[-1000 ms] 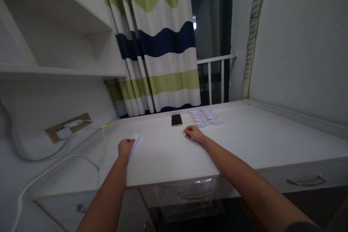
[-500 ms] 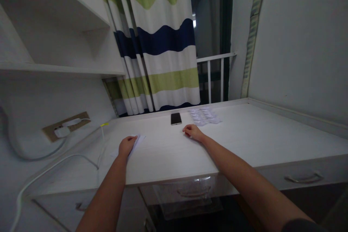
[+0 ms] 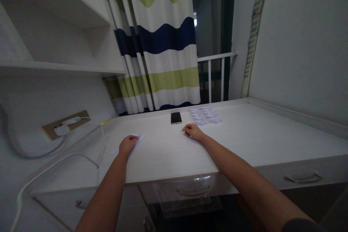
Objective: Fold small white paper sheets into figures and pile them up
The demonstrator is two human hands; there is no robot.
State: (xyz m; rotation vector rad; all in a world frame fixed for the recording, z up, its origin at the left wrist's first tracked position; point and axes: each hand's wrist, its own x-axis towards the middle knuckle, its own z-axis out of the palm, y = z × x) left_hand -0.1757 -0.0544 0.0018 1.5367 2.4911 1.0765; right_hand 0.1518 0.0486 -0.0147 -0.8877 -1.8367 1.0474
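On the left part of the white desk (image 3: 160, 156), my left hand (image 3: 127, 145) is closed on a thin white sheet of paper (image 3: 141, 138). A pointed end of the sheet sticks out past the fingertips, and another pale corner lies left of the wrist. My right hand (image 3: 193, 131) rests on the desk with curled fingers and nothing visible in them. Just beyond it lie several folded white-lilac paper pieces (image 3: 205, 115) in rows. A dark phone (image 3: 176, 118) lies flat near the back edge, between the two hands but farther off.
A striped curtain (image 3: 171, 58) hangs behind the desk, beside a white railing (image 3: 216, 58). On the left are a shelf (image 3: 62, 67), a wall socket with plugs (image 3: 65, 125) and a white cable (image 3: 54, 166) across the desk. A drawer handle (image 3: 193, 191) sits below the front edge.
The sheet under my left hand lies flatter than before, and that hand has shifted slightly. My right hand, the phone and the folded pieces stay in place.
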